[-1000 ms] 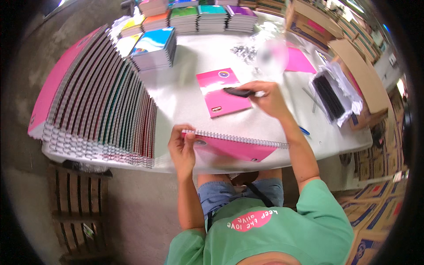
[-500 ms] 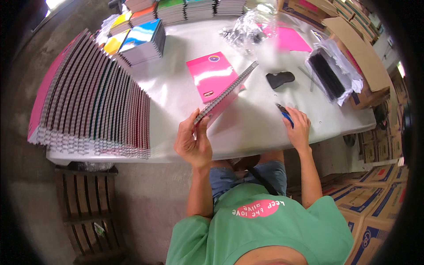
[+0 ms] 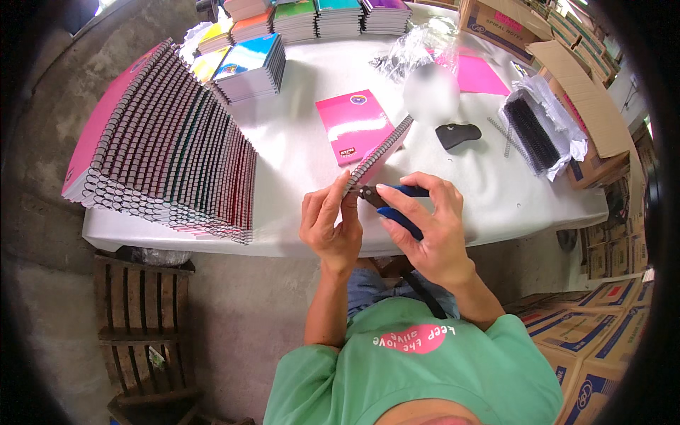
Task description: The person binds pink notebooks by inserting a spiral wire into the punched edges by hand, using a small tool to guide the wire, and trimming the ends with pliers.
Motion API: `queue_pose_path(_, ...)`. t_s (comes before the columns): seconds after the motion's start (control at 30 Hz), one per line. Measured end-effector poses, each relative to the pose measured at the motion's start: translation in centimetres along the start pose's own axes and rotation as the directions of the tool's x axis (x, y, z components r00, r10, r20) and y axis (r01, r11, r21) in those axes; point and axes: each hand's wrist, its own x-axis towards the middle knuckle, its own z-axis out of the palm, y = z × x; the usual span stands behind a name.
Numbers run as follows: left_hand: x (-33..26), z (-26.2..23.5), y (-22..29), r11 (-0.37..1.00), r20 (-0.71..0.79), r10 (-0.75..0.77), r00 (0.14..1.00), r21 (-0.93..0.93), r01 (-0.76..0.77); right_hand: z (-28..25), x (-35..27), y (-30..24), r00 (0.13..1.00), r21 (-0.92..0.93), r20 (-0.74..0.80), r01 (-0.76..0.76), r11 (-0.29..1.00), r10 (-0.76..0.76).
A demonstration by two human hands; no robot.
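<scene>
Head view, from left to right: a long fanned row of spiral-bound notebooks (image 3: 170, 142) lies along the left side of the white table (image 3: 297, 149), wire spines facing outward. Behind it, at the far edge, stand short stacks of notebooks (image 3: 297, 18) with coloured covers. Near the middle of the table a pink cover sheet (image 3: 352, 126) lies flat. Just in front of it, over the near table edge, the left hand (image 3: 331, 228) pinches the lower end of a spiral notebook (image 3: 379, 154) held on edge, its wire spine running up and away; fingers and thumb are pressed together on it. The right hand (image 3: 431, 230) is wrapped around blue-handled pliers (image 3: 391, 205), whose dark tip meets the wire at the notebook's lower corner, right beside the left fingertips. Farther right on the table rest a small black tool (image 3: 457, 133), a loose wire coil (image 3: 508, 139), and a clear bag of black spiral wires (image 3: 542, 131). Cardboard boxes (image 3: 591, 113) line the right edge.
</scene>
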Motion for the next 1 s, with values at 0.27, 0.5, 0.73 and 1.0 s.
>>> queue_pose_path(0.27, -0.6, 0.2, 0.2, 0.993, -0.018, 0.111, 0.994, 0.045, -0.11, -0.2, -1.0, 0.9, 0.599, 0.611, 0.788, -0.79, -0.06, 0.14)
queue_pose_path(0.5, 0.6, 0.4, -1.0, 0.994, -0.176, -0.042, 0.983, -0.111, 0.023, 1.3, -2.0, 3.0, 0.963, 0.386, 0.265, -0.16, 0.909, 0.058)
queue_pose_path(0.73, 6.3, -2.6, 1.2, 0.764, -0.196, -0.323, 0.926, -0.631, 0.133, 1.7, -7.9, 13.7, 0.874, -0.552, 0.145, -0.317, 0.772, 0.463)
queue_pose_path(1.0, 13.4, -4.9, 5.4, 0.698, -0.302, -0.133, 0.944, -0.705, -0.127, 1.4, 11.1, 5.5, 0.955, 0.98, 0.038, -0.093, 0.175, 0.293)
